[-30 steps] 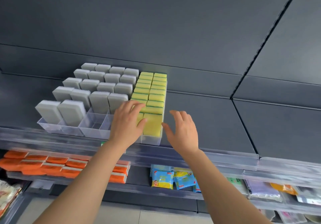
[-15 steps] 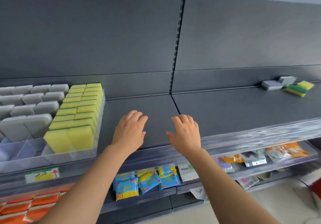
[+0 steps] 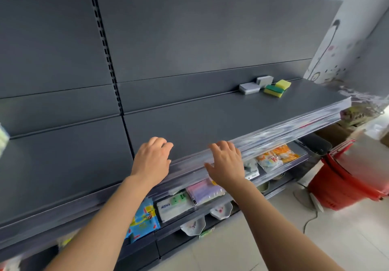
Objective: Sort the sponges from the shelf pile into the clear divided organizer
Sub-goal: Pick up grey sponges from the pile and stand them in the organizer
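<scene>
My left hand point(image 3: 152, 161) and right hand point(image 3: 226, 163) hover empty, fingers loosely spread, above the shelf point(image 3: 210, 121) edge, well short of the sponges point(image 3: 265, 86).

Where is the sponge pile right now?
Head view, upper right: the sponge pile lies at the back of the dark shelf, well beyond the right hand.

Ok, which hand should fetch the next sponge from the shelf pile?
Likely the right hand: open, empty, and on the side of the sponge pile at the far right back of the shelf. The left hand is farther.
</scene>
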A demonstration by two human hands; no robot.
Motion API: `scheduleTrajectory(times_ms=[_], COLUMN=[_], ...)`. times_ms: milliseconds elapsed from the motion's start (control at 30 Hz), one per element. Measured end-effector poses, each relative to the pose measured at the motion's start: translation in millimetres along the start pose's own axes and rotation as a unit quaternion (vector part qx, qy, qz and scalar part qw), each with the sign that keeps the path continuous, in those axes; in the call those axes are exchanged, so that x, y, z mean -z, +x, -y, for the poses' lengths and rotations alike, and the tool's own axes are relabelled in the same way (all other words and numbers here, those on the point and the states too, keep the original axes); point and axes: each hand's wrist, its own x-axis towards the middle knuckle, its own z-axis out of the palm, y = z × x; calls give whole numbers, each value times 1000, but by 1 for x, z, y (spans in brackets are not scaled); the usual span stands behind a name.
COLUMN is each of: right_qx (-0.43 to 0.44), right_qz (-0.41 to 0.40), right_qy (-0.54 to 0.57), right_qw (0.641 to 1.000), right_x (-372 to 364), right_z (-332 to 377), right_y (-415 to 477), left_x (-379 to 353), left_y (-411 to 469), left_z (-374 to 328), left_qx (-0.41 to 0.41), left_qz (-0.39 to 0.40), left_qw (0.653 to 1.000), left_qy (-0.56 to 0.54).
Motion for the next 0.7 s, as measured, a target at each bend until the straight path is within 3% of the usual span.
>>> scheduleTrajectory(times_ms=[367,700], right_qx=[-89,-128], right_qz=[-15,-29], right_qy=[-4,-25], right_qw=[996,991], right_x=[12,19], right_z=[-132,-252], right_y=[29,125], left_x=[-36,-79], left_y=[117,267], left_z=[-108,-182], left_qx=[-88,-119], left_qz=[-7,-11], left_qw=[995,990], left_qy=[-39,-69])
